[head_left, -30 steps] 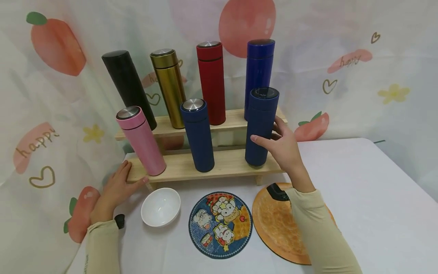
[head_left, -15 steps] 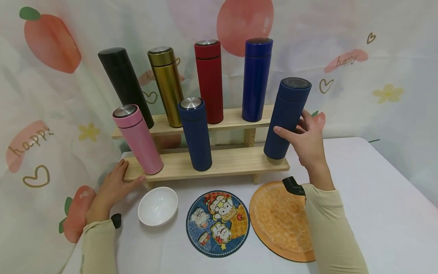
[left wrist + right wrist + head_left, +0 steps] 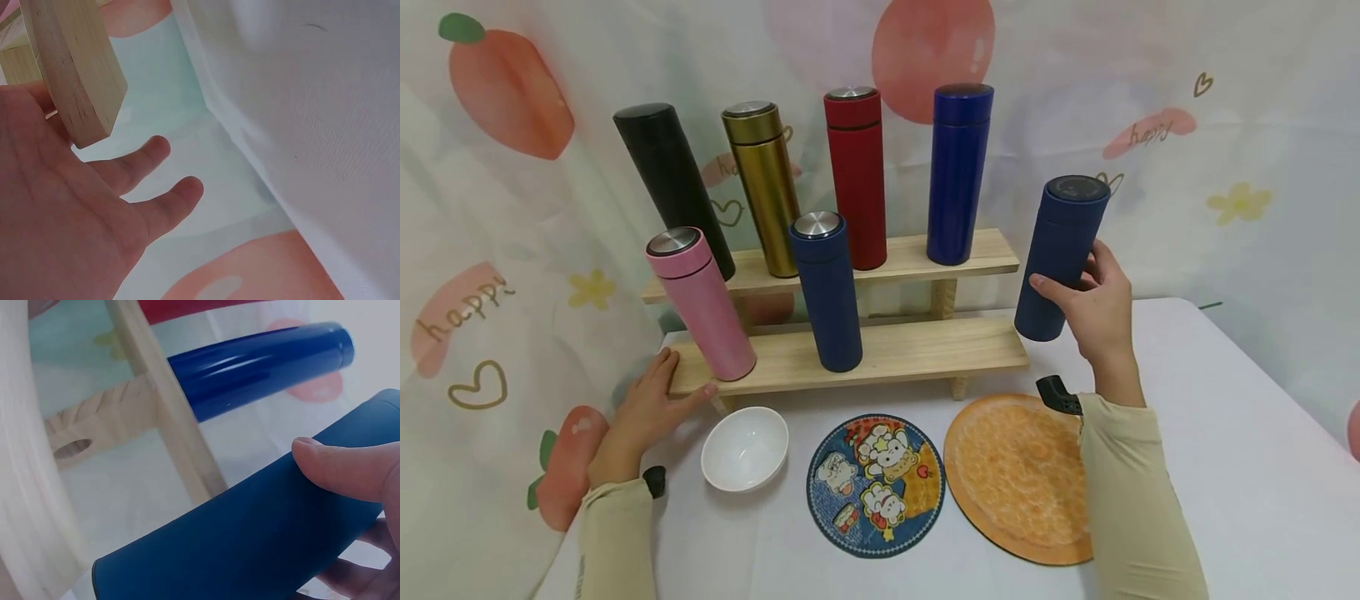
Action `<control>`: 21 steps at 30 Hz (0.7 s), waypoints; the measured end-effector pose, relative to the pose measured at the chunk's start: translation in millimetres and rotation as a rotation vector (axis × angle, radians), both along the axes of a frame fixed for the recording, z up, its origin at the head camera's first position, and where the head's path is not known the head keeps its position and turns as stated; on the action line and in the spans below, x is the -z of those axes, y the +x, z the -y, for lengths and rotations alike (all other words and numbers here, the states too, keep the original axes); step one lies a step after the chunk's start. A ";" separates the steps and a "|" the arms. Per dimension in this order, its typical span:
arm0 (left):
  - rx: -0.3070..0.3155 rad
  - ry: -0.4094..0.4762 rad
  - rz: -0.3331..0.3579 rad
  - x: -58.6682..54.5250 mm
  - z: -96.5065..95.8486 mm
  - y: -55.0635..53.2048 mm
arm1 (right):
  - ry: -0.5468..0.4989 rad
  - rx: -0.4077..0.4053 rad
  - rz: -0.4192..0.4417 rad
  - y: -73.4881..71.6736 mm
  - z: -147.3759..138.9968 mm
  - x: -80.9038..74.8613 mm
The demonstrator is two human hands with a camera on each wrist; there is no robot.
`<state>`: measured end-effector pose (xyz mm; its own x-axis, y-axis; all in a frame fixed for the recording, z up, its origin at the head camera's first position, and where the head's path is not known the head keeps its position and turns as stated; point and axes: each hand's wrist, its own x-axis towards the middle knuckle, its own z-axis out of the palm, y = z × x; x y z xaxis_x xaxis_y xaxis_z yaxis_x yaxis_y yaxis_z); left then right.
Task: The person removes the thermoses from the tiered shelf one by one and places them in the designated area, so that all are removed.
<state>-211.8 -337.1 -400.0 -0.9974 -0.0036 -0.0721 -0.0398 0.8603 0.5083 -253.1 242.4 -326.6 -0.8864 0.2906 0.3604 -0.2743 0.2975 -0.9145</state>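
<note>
My right hand [image 3: 1101,312] grips a dark navy thermos [image 3: 1060,258], thumb in front and fingers behind. The thermos leans slightly, apart from the two-tier wooden rack [image 3: 917,346] at its right end. In the right wrist view the thermos [image 3: 237,519] crosses below a shiny blue thermos [image 3: 262,365]. My left hand [image 3: 643,417] rests on the lower shelf's left end, thumb at its front edge. Two of its fingers extend free beside the board [image 3: 81,81] in the left wrist view. A pink thermos [image 3: 700,304] and another navy thermos [image 3: 827,292] stand on that shelf.
Black [image 3: 673,183], gold [image 3: 763,187], red [image 3: 857,179] and shiny blue [image 3: 958,175] thermoses stand on the upper shelf. Before the rack lie a white bowl [image 3: 745,450], a cartoon-printed round mat [image 3: 876,487] and an orange-brown round mat [image 3: 1018,483]. A printed curtain [image 3: 1262,133] hangs behind.
The right hand has lifted the navy thermos off the lower shelf and carried it right, past the rack's end. The left hand has stayed on the shelf.
</note>
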 end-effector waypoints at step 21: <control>0.000 0.011 -0.012 1.3 0.2 -0.9 | 0.093 0.049 0.079 -53.1 -25.7 27.7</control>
<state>-212.7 -337.3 -401.3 -0.9982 -0.0033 -0.0606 -0.0343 0.8546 0.5182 -306.2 268.1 -354.3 -0.8986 0.3029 0.3174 -0.1854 0.3936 -0.9004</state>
